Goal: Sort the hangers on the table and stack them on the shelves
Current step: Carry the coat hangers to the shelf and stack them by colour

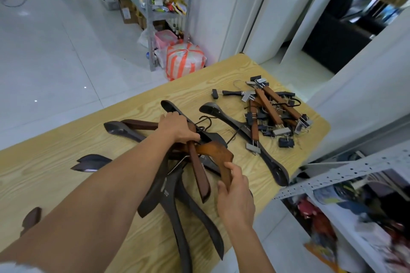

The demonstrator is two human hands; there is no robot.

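Fingers (231, 168) of the right hand (236, 197) clamp the orange-brown hanger (213, 150) by its near arm, which runs up-left into the hanger bundle (168, 186) gripped by the left hand (177, 127).

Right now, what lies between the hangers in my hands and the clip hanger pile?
In the head view, one dark hanger lies on the table between the held hangers and the pile; a clip hanger crosses it.

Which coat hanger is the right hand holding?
The orange-brown wooden hanger, palest of them: the right hand grips its near arm. The left hand grips dark hangers, grey or deep brown.
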